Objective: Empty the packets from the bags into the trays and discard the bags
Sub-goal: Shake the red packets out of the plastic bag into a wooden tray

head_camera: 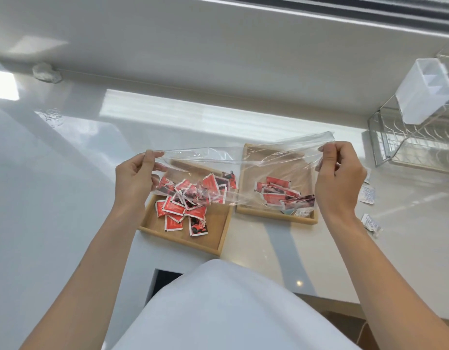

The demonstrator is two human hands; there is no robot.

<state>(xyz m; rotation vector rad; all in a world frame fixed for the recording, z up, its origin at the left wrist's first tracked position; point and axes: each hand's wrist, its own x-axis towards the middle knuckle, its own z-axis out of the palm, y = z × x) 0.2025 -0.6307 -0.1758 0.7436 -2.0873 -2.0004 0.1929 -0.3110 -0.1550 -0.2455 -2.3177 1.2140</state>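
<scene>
A clear plastic bag (239,164) is stretched flat between my hands above two wooden trays. My left hand (136,180) pinches its left end and my right hand (340,176) pinches its right end. The left tray (213,236) holds a heap of several red packets (183,210). Seen through the bag, the right tray (276,215) has several red packets (279,195) near its front edge. I cannot tell whether any of the packets are inside the bag.
A wire dish rack (417,145) with a white plastic container (425,89) stands at the right. Small white packets (368,195) lie on the white counter right of the trays. A wall and window sill run along the back.
</scene>
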